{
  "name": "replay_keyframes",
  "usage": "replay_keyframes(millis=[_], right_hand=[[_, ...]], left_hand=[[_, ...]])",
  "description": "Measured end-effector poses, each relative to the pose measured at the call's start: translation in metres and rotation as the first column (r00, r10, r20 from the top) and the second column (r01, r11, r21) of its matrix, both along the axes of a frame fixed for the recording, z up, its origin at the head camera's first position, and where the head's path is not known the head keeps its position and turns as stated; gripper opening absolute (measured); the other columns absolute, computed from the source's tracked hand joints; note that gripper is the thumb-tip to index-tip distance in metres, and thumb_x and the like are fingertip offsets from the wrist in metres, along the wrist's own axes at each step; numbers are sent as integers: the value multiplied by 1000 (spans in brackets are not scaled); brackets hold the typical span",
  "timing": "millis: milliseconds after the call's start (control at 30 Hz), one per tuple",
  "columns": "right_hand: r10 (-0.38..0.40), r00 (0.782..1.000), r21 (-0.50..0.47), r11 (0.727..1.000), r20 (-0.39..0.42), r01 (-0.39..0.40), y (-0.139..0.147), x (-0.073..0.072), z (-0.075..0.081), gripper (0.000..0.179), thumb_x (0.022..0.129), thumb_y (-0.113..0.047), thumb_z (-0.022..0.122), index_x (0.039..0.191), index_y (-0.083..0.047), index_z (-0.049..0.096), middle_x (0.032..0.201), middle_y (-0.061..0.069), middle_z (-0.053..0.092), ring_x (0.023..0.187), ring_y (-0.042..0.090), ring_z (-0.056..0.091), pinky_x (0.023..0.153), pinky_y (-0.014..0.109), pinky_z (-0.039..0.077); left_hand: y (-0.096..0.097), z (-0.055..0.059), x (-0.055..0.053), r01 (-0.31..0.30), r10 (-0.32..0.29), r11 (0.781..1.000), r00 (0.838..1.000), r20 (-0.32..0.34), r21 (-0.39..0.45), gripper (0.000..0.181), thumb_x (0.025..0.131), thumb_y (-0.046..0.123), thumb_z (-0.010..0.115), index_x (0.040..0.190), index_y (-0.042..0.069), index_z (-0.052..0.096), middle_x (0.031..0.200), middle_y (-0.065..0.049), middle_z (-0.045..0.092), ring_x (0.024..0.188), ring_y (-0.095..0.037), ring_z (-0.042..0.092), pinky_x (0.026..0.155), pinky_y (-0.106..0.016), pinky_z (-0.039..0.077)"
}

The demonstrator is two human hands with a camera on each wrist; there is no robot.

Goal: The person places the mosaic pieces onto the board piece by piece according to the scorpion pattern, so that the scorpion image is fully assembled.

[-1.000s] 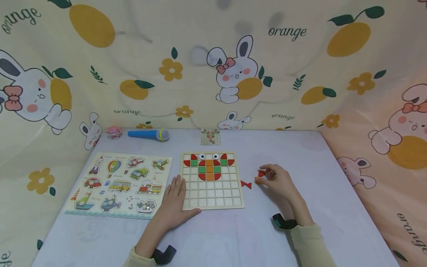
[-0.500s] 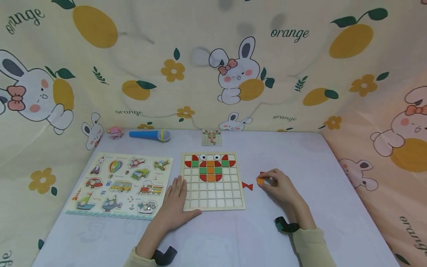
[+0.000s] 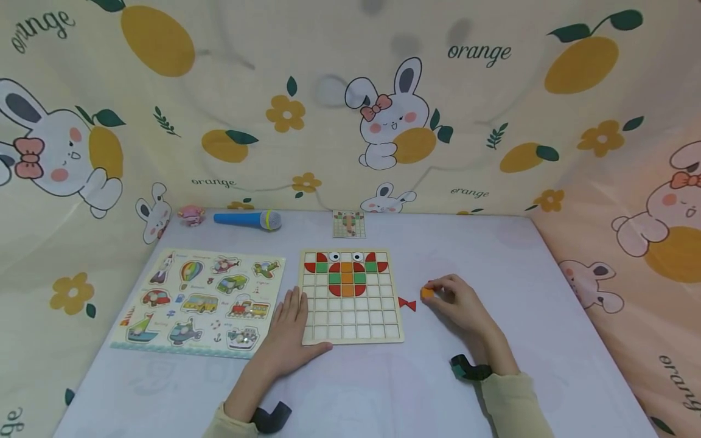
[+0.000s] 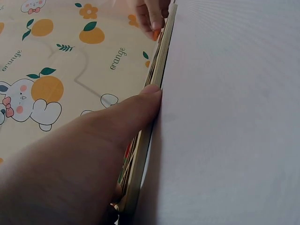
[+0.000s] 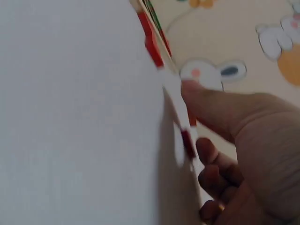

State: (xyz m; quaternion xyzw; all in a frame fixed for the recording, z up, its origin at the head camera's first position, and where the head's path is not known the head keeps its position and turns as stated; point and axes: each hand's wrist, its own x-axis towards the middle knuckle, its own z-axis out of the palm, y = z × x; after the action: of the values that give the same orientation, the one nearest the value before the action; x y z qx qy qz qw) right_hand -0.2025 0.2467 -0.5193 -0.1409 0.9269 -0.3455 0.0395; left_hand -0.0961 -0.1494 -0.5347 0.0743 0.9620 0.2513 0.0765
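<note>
A square wooden grid board (image 3: 350,316) lies mid-table, its upper rows filled with red, green and orange tiles and two eye tiles. My left hand (image 3: 290,325) rests at its lower left corner, fingers straight along the left side, thumb against the front edge, as the left wrist view also shows. Right of the board, my right hand (image 3: 465,310) pinches a small orange tile (image 3: 427,293) between thumb and fingers. Behind those fingertips a red tile is mostly hidden; the right wrist view shows a dark red tile (image 5: 188,143) there. Two red triangle tiles (image 3: 407,304) lie between board and hand.
On the left lies a vehicle picture puzzle board (image 3: 197,304), close to the left hand. A small pattern card (image 3: 348,224), a blue toy microphone (image 3: 246,219) and a pink figurine (image 3: 191,215) stand along the back edge, before a printed cloth (image 3: 306,73).
The right hand's fingers have closed in on the orange tile, which shows more fully now, and they cover more of the red tile. The left hand stays on the board.
</note>
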Motion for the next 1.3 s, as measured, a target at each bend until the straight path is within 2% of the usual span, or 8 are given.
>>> replay_keyframes(millis=[200,367,500,667,733,867,1033,1300], right_hand=[[-4,1000,-23,1000,29,5,-35,-1,16,28,94,-21,83,118,-8,76,117,11,68,103,27,60,91,42,54],[49,998,-51,998,48,-46,-81,-1,28,29,94,-21,84,118,-8,77,116,8,72,101,25,60,87,38,53],[134,991,-48,990,24,-133,-118,1,28,27,93,-21,84,117,-9,78,112,5,71,96,22,60,85,37,55],[209,978,-14,978,-10,-209,-147,9,19,26,94,-24,83,115,-11,79,111,2,71,100,18,63,94,43,55],[214,977,-17,977,1,-214,-152,13,14,27,94,-28,83,116,-13,79,112,-1,70,103,15,62,95,40,54],[232,973,-13,973,-20,-232,-157,18,4,26,94,-29,83,117,-16,80,111,-4,69,101,12,59,86,32,53],[237,968,-32,970,-84,-241,-157,19,-2,24,93,-25,84,116,-16,81,108,-3,69,104,14,61,90,35,53],[216,975,-102,970,-59,-221,-155,20,-6,20,94,-25,84,112,-18,81,108,-6,68,100,12,58,85,32,51]], left_hand=[[0,1,-1,4,-4,1000,1000,10,-4,122,87,68,74,166,-6,18,176,-24,3,165,-38,-4,132,-58,7],[0,4,-1,2,-2,1000,1000,2,2,121,87,67,75,165,-8,20,176,-25,5,165,-40,-2,131,-59,8],[0,4,-1,0,0,1000,1000,-1,3,121,88,67,75,165,-8,20,176,-25,6,164,-40,-2,131,-59,8],[0,2,-1,11,-11,1000,1000,2,5,121,88,68,74,166,-7,19,176,-25,5,164,-40,-2,131,-59,9],[0,1,-1,15,-15,1000,1000,9,-1,121,88,68,73,166,-7,18,176,-24,4,164,-39,-3,131,-59,8],[0,0,0,12,-12,1000,1000,1,0,121,88,68,74,166,-7,19,176,-25,5,164,-40,-3,131,-60,9],[-1,2,0,6,-6,1000,1000,-6,-2,121,88,67,75,166,-7,20,176,-25,5,164,-40,-2,131,-60,10],[0,1,0,-3,3,1000,1000,-10,16,121,87,66,76,166,-7,20,176,-25,7,164,-41,-1,131,-61,10]])
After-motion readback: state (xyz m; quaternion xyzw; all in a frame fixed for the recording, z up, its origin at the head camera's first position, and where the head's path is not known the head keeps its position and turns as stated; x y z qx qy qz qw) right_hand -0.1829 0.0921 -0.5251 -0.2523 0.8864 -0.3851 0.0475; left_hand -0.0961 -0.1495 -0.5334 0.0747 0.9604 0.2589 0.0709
